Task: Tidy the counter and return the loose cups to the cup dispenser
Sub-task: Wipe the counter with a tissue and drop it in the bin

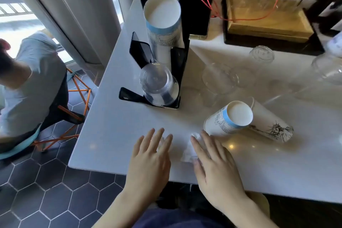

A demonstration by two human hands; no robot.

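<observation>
A black cup dispenser (182, 72) stands at the counter's left, holding a paper cup stack (162, 24), another behind it, and clear plastic cups (158, 85) in the front slot. Two paper cups lie on their sides: a blue-banded one (227, 119) and a white one with a black drawing (272, 124) behind it. Clear cups (220, 77) lie loose at mid-counter. My left hand (150, 155) lies flat, fingers spread, on the counter. My right hand (212, 157) rests palm-down on a crumpled white tissue (188, 151), fingertips close to the blue-banded cup.
A wooden tray (268, 26) with upturned glasses and a red cord sits at the back. A small glass (261, 54) and glass jars (327, 66) stand at the right. A seated person (31, 79) on an orange-legged chair is left of the counter's edge.
</observation>
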